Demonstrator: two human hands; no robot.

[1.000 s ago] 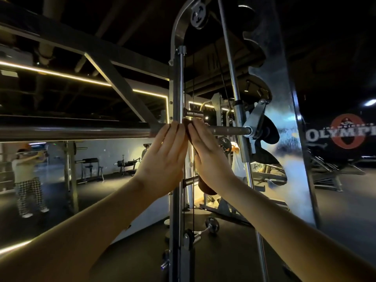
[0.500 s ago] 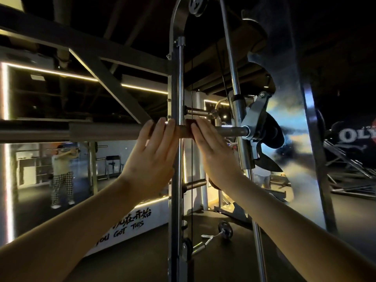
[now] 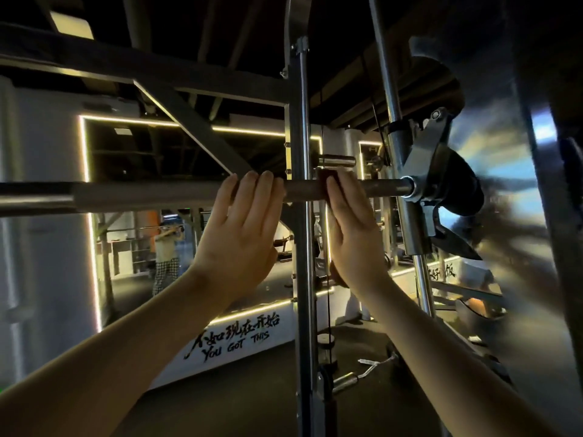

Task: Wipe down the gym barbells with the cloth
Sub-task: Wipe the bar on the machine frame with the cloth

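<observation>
Barbell (image 3: 142, 197) was found horizontal across the frame at about head height, running from the left edge to a pivoting hook bracket (image 3: 422, 171) on the right, where it met an angled chrome guide rod (image 3: 397, 127). Its finish was dull grey on the left and darker near the bracket.

Cloth (image 3: 324, 175), dark reddish-brown, lay over the top of the bar just right of the upright post (image 3: 303, 279). A further brown patch showed below the heel of the right hand; whether it was the same cloth could not be told.

Right hand (image 3: 353, 244) was laid over the cloth with fingers straight and pressed together, holding it against the bar. The thumb was hidden.

Left hand (image 3: 239, 244) rested on the bar just left of the post, its fingers straight and close together, their tips over the top of the bar. It touched no cloth. Both forearms were bare and reached up from the lower corners.

A short chrome peg (image 3: 336, 160) stood out from the post just above the bar. Behind the machine, a mirror (image 3: 132, 159) edged with a lit strip reflected a person (image 3: 165, 247) in checked trousers. A white panel below carried the lettering "YOU GOT THIS" (image 3: 239, 339). A cable handle (image 3: 362, 370) lay on the dark floor (image 3: 252, 389). The right side of the view was blurred.
</observation>
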